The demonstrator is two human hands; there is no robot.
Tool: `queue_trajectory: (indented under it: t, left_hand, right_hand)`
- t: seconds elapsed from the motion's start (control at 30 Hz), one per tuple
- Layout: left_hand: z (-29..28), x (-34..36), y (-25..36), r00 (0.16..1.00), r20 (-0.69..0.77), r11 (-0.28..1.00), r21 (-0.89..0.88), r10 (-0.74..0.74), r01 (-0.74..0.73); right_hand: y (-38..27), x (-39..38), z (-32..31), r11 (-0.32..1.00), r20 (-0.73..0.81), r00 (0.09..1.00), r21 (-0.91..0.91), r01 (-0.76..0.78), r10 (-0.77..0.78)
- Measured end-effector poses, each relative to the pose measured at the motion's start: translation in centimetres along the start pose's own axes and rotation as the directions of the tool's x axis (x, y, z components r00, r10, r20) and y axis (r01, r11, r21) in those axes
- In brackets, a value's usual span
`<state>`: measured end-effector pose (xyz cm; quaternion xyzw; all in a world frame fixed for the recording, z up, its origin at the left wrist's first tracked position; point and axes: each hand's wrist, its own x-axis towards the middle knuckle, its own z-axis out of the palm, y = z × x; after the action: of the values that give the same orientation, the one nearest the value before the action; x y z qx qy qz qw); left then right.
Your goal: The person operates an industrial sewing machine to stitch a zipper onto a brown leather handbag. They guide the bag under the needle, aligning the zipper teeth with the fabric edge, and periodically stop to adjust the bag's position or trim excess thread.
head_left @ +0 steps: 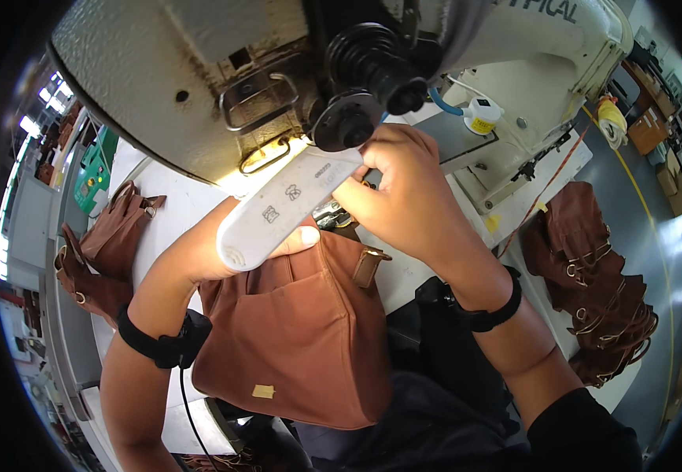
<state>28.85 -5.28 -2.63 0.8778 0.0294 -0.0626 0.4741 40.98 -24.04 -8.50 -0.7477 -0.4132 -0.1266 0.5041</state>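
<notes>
A brown leather handbag (pixel 294 330) hangs below the sewing machine (pixel 191 71), its upper edge raised to the needle area. My left hand (pixel 298 241) is closed on that edge, its thumb pressed on the leather; a white rounded plastic guard (pixel 278 208) hides most of its fingers. Close under the machine's black round parts is my right hand (pixel 396 185), fingers curled together at the work. What its fingertips pinch is hidden. A leather tab with a brass ring (pixel 368 266) sticks out from the bag's top right corner. Tape (pixel 263 391) marks the bag's lower front.
More brown bags (pixel 125 228) stand on the white table at left, beside a green box (pixel 95 175). Several bags with brass rings (pixel 585 291) lie piled at right. A white lamp base (pixel 482 116) sits on the machine bed. Black bands with small devices circle both forearms; one trails a cable.
</notes>
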Motion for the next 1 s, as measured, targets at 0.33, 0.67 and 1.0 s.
queue_trajectory:
  t: [0.33, 0.67, 1.0]
  left_hand:
    - [0.2, 0.4, -0.4, 0.98, 0.038, 0.979, -0.038, -0.197, 0.198]
    - [-2.0, 1.6, -2.4, 0.919, 0.226, 0.928, -0.116, -0.323, 0.355]
    - [-2.1, 1.7, -3.1, 0.91, 0.232, 0.891, -0.223, -0.344, 0.394]
  right_hand:
    - [0.3, -0.4, -0.1, 0.997, -0.005, 1.0, -0.083, 0.007, -0.008]
    - [1.3, -0.8, 2.2, 0.967, -0.338, 0.919, -0.219, 0.13, -0.2]
    - [3.4, -10.7, -1.1, 0.576, 0.474, 0.833, 0.61, -0.545, 0.286]
